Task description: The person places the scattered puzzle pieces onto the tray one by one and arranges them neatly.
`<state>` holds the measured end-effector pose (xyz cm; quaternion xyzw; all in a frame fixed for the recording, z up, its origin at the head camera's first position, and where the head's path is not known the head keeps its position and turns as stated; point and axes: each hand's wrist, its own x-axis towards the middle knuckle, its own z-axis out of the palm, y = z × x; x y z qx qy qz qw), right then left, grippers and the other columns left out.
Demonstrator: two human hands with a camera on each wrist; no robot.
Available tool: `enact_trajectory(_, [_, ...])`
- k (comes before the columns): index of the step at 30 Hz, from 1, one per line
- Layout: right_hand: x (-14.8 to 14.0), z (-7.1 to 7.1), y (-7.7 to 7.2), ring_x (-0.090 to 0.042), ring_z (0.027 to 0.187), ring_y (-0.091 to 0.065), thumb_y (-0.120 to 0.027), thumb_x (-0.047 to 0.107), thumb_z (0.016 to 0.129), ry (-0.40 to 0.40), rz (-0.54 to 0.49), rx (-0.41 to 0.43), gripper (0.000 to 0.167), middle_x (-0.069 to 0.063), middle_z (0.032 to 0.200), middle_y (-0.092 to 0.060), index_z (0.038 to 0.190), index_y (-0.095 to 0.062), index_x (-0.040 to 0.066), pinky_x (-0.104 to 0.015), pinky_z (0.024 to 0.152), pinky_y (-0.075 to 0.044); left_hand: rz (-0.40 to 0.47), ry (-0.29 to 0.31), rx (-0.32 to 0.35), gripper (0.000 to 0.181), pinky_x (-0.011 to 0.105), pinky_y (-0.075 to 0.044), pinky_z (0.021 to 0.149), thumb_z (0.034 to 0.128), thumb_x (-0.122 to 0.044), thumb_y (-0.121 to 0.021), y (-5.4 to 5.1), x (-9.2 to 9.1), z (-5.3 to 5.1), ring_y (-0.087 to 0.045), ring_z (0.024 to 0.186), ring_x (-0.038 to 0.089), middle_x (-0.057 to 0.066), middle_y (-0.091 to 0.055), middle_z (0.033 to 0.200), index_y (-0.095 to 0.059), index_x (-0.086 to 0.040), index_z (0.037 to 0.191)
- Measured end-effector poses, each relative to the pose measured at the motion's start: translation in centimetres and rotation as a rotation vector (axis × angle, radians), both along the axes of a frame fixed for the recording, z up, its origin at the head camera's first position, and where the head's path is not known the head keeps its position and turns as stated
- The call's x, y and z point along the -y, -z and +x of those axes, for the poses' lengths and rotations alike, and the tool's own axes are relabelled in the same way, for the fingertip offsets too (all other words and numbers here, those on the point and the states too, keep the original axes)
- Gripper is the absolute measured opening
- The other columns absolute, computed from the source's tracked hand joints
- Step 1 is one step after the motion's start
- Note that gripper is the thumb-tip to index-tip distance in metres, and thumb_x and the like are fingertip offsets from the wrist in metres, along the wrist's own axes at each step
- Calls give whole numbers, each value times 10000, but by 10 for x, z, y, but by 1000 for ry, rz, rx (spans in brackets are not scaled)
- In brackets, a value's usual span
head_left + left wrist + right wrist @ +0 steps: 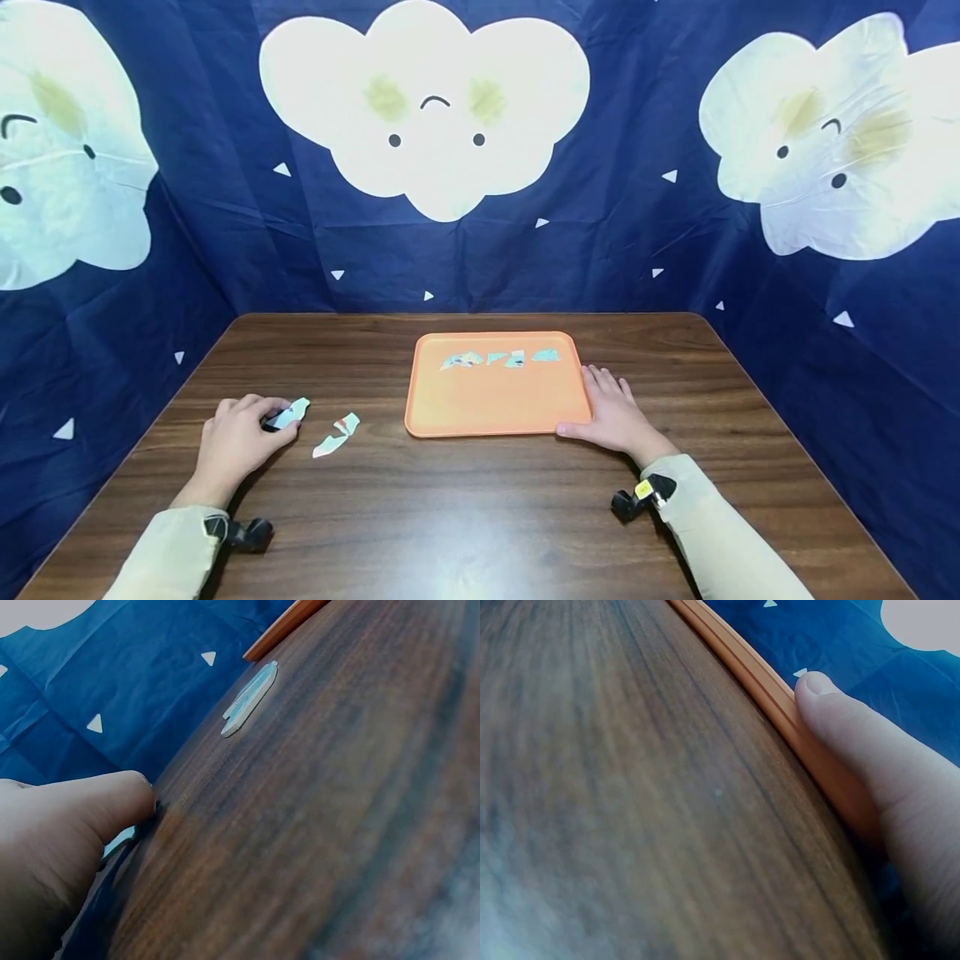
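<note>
At the left of the table, my left hand (240,437) grips a flat light-blue puzzle piece (291,413) between thumb and curled fingers. In the left wrist view the thumb hides most of that piece (120,840). Just right of this hand lie two more irregular pieces (331,446), close together on the wood. My right hand (617,417) rests at the near right corner of an orange tray (487,408), fingers stretched along its side and thumb against the front rim. Several pale-blue printed pieces (545,355) lie in a row in the tray's far part.
The brown wooden table (465,500) has a rounded far edge. Behind and beside it hangs a dark blue cloth (450,267) with white clouds and small triangles. A small black camera sits on each wrist.
</note>
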<state>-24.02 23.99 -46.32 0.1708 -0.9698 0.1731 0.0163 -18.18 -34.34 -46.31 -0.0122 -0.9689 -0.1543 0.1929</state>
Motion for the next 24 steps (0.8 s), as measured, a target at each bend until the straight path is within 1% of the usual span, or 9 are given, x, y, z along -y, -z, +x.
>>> enact_trajectory(2, [0,0,0,-438,1509,-173,-626,812,757,-1,2,-5,1259,-255,1620,-251,1592,-181,-19,-657,1171,-90,5,3,-6,411,644,-360,752,813,-402,-791,-2,0,0,-490,1014,428,160,-677,1121,-725,-149,1130])
enact_trajectory(5, [2,0,0,-437,1508,-178,-627,813,754,-4,1,-7,1262,-255,1619,-254,1591,-183,-21,-655,1172,-93,16,15,-37,401,632,-368,735,813,-395,-792,-2,-2,-3,-503,997,419,151,-687,1116,-726,-170,1139])
enact_trajectory(7, [1,1,0,-439,1507,-178,-629,812,752,-3,3,-5,1264,-257,1618,-255,1590,-183,-23,-658,1170,-94,23,26,-56,391,629,-371,733,809,-383,-792,-2,-7,-7,-508,999,420,143,-690,1108,-729,-179,1137])
enact_trajectory(10, [0,3,0,-440,1507,-178,-638,804,750,4,1,-2,1263,-257,1617,-255,1590,-184,-22,-659,1169,-91,28,50,-84,378,625,-373,739,799,-349,-789,-3,-18,-13,-515,1005,417,133,-691,1090,-733,-180,1132])
enact_trajectory(12, [-1,3,0,-439,1506,-180,-640,804,749,5,4,-7,1262,-256,1617,-257,1591,-184,-19,-659,1169,-92,32,65,-92,368,623,-371,747,797,-332,-784,-5,-27,-16,-518,1010,411,121,-689,1079,-736,-182,1129])
enact_trajectory(16, [-1,3,0,-439,1505,-183,-642,804,748,5,4,-7,1263,-257,1616,-258,1590,-186,-20,-659,1169,-95,42,101,-83,352,617,-362,783,809,-324,-774,-12,-48,-22,-509,1006,389,101,-681,1068,-741,-181,1129])
enact_trajectory(21, [-1,3,0,-433,1505,-188,-643,798,753,4,6,-10,1258,-257,1616,-258,1589,-187,-24,-655,1170,-100,47,145,-87,325,622,-365,817,816,-327,-764,-25,-79,-33,-508,1009,370,74,-682,1052,-755,-189,1110])
enact_trajectory(24, [0,3,0,-433,1505,-189,-643,799,751,5,6,-8,1259,-259,1616,-257,1588,-188,-25,-655,1170,-100,47,167,-68,323,629,-361,843,826,-338,-755,-33,-98,-40,-503,1022,360,56,-680,1054,-757,-199,1117])
